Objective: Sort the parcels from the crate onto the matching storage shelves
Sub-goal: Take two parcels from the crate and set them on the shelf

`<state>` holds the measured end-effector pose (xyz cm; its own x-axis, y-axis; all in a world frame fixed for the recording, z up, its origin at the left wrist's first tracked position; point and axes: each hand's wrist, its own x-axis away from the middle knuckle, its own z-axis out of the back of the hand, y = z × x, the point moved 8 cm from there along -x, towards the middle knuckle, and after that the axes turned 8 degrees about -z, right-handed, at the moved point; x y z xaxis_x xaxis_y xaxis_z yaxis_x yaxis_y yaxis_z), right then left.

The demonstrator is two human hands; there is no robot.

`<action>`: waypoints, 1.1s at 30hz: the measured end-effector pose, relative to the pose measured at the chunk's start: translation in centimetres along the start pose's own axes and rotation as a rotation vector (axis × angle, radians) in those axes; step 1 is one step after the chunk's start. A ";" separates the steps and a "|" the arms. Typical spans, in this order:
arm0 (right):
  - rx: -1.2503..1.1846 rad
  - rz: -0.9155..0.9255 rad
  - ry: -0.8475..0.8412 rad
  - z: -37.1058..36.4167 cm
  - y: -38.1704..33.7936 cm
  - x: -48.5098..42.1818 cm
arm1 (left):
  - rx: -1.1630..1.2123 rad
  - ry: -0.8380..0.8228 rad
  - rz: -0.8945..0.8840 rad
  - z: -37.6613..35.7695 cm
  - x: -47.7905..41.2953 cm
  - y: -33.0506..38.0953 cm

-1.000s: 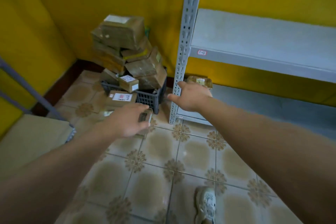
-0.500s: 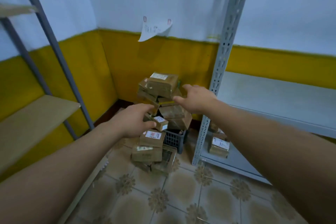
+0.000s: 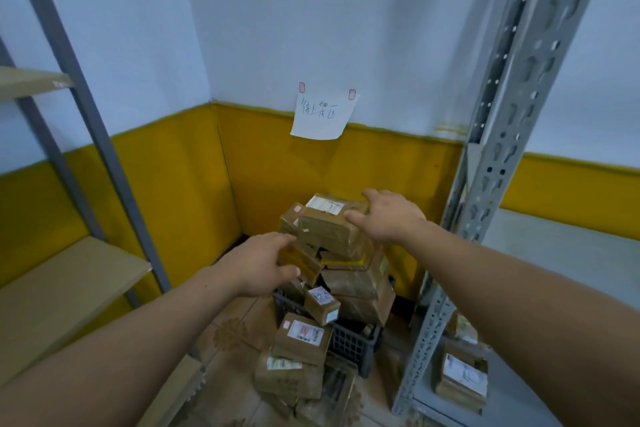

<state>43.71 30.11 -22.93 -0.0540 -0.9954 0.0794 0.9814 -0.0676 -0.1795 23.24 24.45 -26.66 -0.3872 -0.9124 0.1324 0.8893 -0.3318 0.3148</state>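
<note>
Both bare forearms enter from the lower edge and reach forward into the room corner.

Nearest, on the tiled floor [image 3: 235,329], the floor parcels [image 3: 294,371] lie stacked against the front of the crate [image 3: 349,345], each with a white label. The crate is black, with latticed walls, and stands on the floor between the two shelf units. It is heaped well above its rim with brown taped boxes. A small parcel [image 3: 322,305] leans tilted at its front edge.

The left hand [image 3: 258,265] is at the left side of the heap, just below the top parcel [image 3: 329,225]. Its fingers are straight, the thumb is apart, and the grip is open and holds nothing. Contact with the boxes cannot be confirmed.

The right hand [image 3: 391,215] is spread over the right end of the top parcel, thumb across the near face, fingers above the top. The grip is open, not closed round the box. The top parcel lies tilted on the summit of the heap, label upward, between the two hands.

To the left stands the wooden shelf unit [image 3: 62,288]. To the right stands the grey metal shelf unit [image 3: 502,149], whose bottom shelf carries shelved parcels [image 3: 462,376].

Farthest, a handwritten paper note [image 3: 323,113] is taped to the wall above the heap.
</note>
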 end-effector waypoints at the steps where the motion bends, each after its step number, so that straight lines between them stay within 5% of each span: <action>1: -0.007 -0.010 -0.009 -0.2 0.1 -1.3 | 0.011 -0.007 0.007 0.0 -1.0 -0.8; 17: -0.070 -0.283 -0.192 -10.8 -1.0 -23.7 | 0.292 -0.199 0.069 -4.0 -26.3 -20.2; 23: -0.114 -0.352 -0.306 -16.8 0.7 -30.7 | 0.428 -0.286 0.097 -8.1 -35.4 -22.7; 33: -0.473 -0.518 -0.402 -27.0 5.6 -39.0 | 0.807 -0.122 0.244 -15.3 -44.6 -22.3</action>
<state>46.37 66.67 -53.53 -0.3221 -0.7347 0.5971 0.6631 -0.6252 -0.4116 24.37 68.86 -53.91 -0.2721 -0.8887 0.3689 0.5230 0.1853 0.8319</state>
